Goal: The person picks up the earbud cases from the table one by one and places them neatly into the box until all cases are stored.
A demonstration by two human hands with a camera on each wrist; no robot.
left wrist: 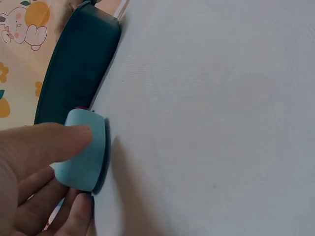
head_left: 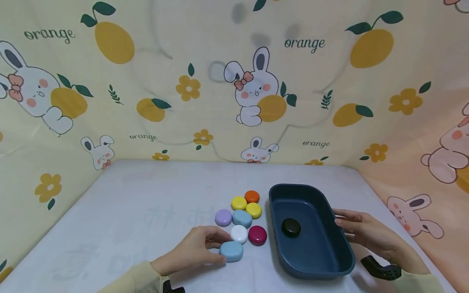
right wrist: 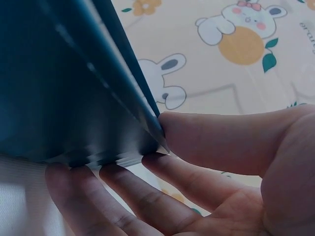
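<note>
A dark blue tray (head_left: 311, 252) at four o'clock on the table (head_left: 128, 211) holds one black pebble (head_left: 291, 227), its right rim grasped by the right hand (head_left: 366, 232), while the left hand (head_left: 194, 248) at six o'clock pinches a smooth, rounded light blue pebble (head_left: 231, 251) resting on the table.

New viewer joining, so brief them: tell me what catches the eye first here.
A cluster of bright round pebble pieces sits mid-table, just left of a dark blue tray holding one black piece. The left hand pinches a light blue piece; the right hand has a grip on the tray's right rim.
</note>
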